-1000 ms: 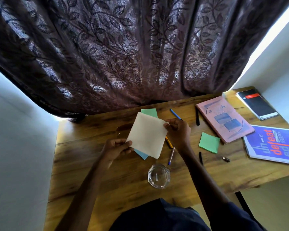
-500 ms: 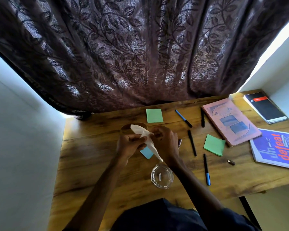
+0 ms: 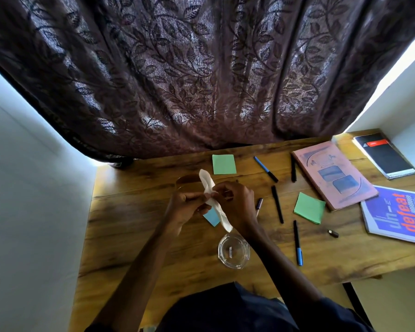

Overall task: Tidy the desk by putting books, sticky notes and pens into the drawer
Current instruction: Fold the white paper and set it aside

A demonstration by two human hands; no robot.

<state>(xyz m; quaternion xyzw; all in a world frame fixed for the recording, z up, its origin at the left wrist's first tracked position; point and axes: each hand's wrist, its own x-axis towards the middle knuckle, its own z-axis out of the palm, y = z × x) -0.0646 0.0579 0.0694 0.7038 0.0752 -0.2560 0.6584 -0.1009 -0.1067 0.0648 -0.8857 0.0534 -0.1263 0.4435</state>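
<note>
My left hand and my right hand both pinch a white paper sheet, folded into a narrow strip above the desk. A blue sticky note lies partly hidden under it. Green sticky notes lie at the back and to the right. Several pens are scattered right of my hands: a blue one, black ones, and a blue-tipped one. A pink book, a black notebook and a blue magazine lie at the right. No drawer is in view.
A clear glass dish sits near the front edge of the wooden desk. A small dark cap lies by the magazine. A brown round object sits behind my left hand. A dark curtain hangs behind.
The flat white sheet I held spread between both hands has been folded into a narrow strip, and my hands have come together. The view shifted slightly.
</note>
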